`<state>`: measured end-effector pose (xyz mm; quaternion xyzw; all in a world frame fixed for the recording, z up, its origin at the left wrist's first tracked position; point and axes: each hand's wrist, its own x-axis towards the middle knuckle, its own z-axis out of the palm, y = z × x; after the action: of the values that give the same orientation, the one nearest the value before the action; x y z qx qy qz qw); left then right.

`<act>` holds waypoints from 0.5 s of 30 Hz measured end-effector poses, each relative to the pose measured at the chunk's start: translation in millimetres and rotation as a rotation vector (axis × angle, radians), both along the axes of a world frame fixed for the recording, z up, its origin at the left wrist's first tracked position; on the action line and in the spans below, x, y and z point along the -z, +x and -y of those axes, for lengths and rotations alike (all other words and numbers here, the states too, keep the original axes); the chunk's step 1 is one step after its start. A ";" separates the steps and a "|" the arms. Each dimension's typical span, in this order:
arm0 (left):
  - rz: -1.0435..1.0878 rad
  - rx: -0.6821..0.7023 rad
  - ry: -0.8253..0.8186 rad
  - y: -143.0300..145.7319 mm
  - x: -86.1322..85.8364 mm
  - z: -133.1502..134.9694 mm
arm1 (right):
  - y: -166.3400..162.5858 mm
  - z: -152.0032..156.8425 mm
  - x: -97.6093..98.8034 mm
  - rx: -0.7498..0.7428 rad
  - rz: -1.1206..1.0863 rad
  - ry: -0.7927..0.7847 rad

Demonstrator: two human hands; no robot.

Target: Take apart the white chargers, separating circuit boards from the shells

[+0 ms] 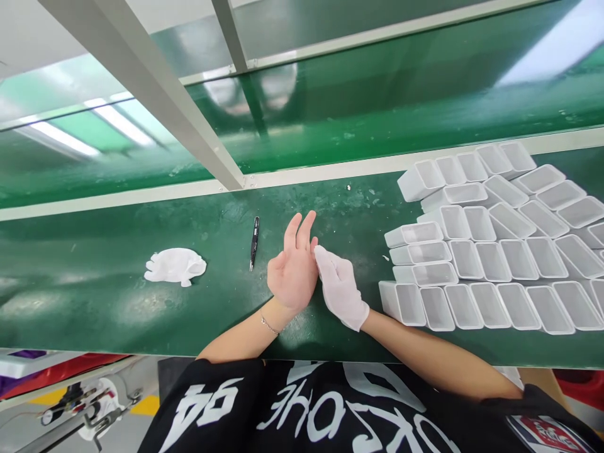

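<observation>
My left hand (293, 267) is bare, palm up over the green work surface (94, 314), its fingers stretched out and apart with nothing in them. My right hand (340, 288) wears a white glove and touches the left hand's thumb side with its fingertips; the gloved fingers are curled together there, and I cannot make out anything between them. A crumpled white glove (175, 265) lies on the surface to the left. Black tweezers (254, 242) lie between that glove and my left hand.
Rows of several white rectangular plastic boxes (495, 251) lie packed together at the right. A green conveyor belt (377, 107) runs behind a pale metal rail (330, 173). A slanted metal frame bar (155, 94) crosses overhead at the left.
</observation>
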<state>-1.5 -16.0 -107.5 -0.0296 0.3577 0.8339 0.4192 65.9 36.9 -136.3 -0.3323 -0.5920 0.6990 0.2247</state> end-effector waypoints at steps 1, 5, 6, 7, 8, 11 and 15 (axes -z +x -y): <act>0.000 -0.004 -0.002 0.2 0.1 -0.2 | 0.3 0.0 1.0 -0.002 -0.001 -0.010; -0.004 0.000 0.004 -0.6 0.8 -0.3 | 1.8 -2.8 3.6 -0.017 -0.021 -0.073; -0.005 0.005 0.009 -1.1 1.1 -0.3 | 2.2 -3.8 3.2 -0.022 -0.027 -0.093; -0.006 0.010 0.014 -2.0 1.3 -0.4 | 2.5 -4.7 2.2 -0.028 -0.033 -0.113; -0.006 0.014 0.021 -3.3 1.4 -0.6 | 2.9 -5.2 0.6 -0.033 -0.039 -0.135; 0.010 0.016 0.037 -9.7 0.2 -1.9 | 5.4 -3.2 -6.9 -0.053 -0.061 -0.201; 0.083 0.022 0.042 -19.7 -3.2 -3.2 | 10.9 2.1 -16.3 -0.042 -0.098 -0.251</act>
<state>-21.2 -12.9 -104.3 -0.0514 0.3230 0.8345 0.4434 76.8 34.8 -120.0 -0.3107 -0.4950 0.7875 0.1957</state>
